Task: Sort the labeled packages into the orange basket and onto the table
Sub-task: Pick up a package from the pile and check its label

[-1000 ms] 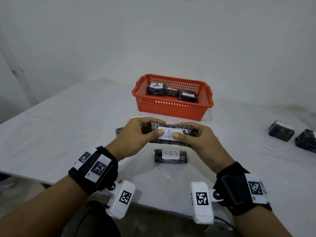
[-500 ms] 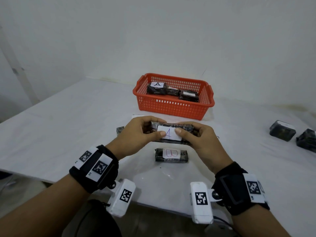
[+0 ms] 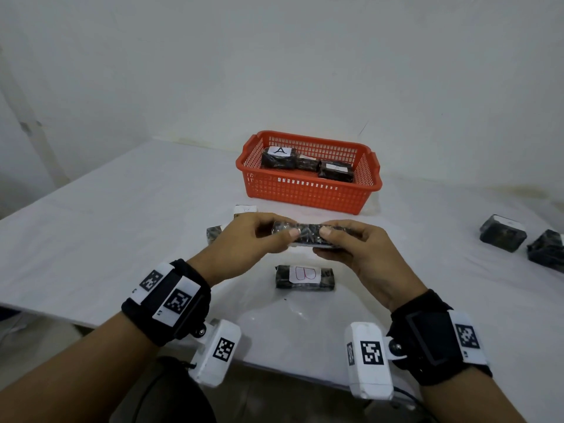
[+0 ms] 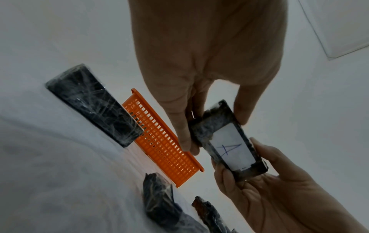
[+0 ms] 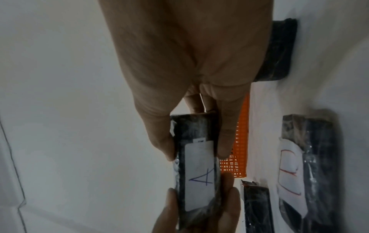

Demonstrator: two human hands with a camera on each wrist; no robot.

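Both hands hold one dark wrapped package (image 3: 308,236) above the table's middle. My left hand (image 3: 259,236) pinches its left end and my right hand (image 3: 348,242) pinches its right end. Its white label with a blue "A" (image 4: 231,149) (image 5: 199,178) faces downward, so it shows only in the wrist views. A package labelled "B" (image 3: 305,276) lies on the table just below my hands. The orange basket (image 3: 308,190) stands behind, holding three dark packages, one with an "A" label (image 3: 279,157).
Two dark packages (image 3: 503,236) (image 3: 547,250) lie at the table's right edge. Another dark package (image 3: 213,234) and a white-labelled one (image 3: 244,210) sit partly hidden behind my left hand. The white table (image 3: 106,224) ends close to my wrists.
The held package has been rolled so its "A" label, earlier facing up at me, now faces down. Both hands stay in about the same place.
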